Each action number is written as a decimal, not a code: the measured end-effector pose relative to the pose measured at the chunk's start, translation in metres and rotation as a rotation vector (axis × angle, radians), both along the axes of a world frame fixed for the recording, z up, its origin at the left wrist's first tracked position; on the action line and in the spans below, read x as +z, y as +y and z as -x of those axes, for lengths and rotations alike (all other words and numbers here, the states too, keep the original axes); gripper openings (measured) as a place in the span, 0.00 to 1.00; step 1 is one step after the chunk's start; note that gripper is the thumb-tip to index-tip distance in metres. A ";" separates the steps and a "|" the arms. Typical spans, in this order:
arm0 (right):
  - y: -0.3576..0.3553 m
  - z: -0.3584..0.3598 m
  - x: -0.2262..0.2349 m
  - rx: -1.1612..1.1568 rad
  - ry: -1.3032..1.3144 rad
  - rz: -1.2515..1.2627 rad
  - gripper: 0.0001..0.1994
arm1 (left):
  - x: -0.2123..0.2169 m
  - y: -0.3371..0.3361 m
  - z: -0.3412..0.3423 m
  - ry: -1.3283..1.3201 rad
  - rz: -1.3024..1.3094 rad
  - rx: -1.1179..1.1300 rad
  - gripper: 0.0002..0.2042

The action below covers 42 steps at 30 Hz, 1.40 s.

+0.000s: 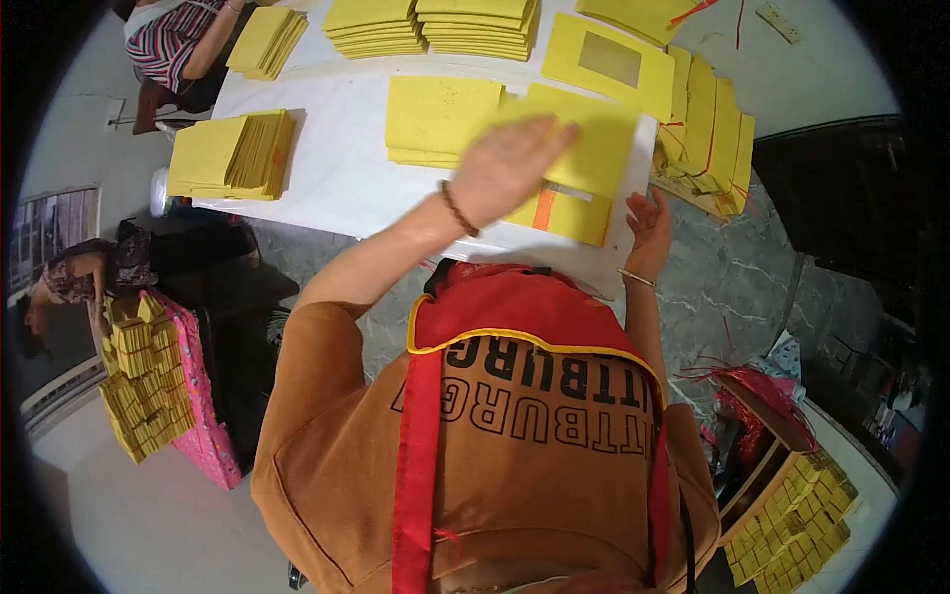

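My left hand (507, 166) is raised flat, fingers together and blurred, above a yellow paper sheet (599, 148) on the white table (336, 168). It holds nothing. A bead bracelet circles that wrist. My right hand (648, 220) rests at the table's near edge with its fingers apart, empty, next to a yellow sheet with an orange patch (562, 210). A low stack of yellow sheets (440, 119) lies just left of my left hand. My brown shirt and red apron fill the lower middle.
More yellow stacks sit at the back (426, 25) and left (233, 153). Fanned sheets tied with red string (708, 139) overhang the right edge. A person in stripes (168, 40) sits far left; another person (69, 277) bends beside a pink bag of folded papers (158, 386). A box of folded papers (792, 505) stands lower right.
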State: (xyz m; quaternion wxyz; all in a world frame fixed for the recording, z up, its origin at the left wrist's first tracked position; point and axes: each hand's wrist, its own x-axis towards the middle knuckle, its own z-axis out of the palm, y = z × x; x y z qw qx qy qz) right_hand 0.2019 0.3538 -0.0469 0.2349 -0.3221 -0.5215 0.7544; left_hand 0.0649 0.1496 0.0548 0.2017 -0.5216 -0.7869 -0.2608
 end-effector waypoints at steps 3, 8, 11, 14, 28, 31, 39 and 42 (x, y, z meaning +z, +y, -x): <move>-0.003 -0.007 -0.009 0.093 -0.072 -0.091 0.23 | -0.010 -0.043 0.038 0.201 0.066 0.216 0.25; -0.013 -0.010 -0.019 0.147 -0.127 -0.127 0.19 | -0.094 -0.093 0.058 0.043 0.335 0.274 0.27; -0.014 -0.010 -0.026 0.174 -0.127 -0.214 0.16 | -0.107 -0.094 0.053 -0.041 0.410 0.274 0.29; -0.014 -0.011 -0.033 0.203 -0.043 -0.351 0.13 | -0.109 -0.091 0.046 -0.110 0.479 0.302 0.32; -0.011 0.006 -0.026 0.579 -0.089 -1.296 0.10 | -0.058 -0.077 0.042 -0.154 0.461 0.207 0.38; -0.006 0.007 -0.029 0.562 -0.038 -1.239 0.11 | -0.048 -0.039 0.009 -0.376 0.119 -0.116 0.24; 0.001 0.006 -0.036 0.514 -0.028 -0.320 0.10 | -0.098 -0.017 -0.012 -0.423 0.216 -0.296 0.12; 0.001 0.010 -0.022 0.521 -0.071 -0.128 0.14 | -0.085 -0.016 -0.002 -0.771 0.282 -0.186 0.08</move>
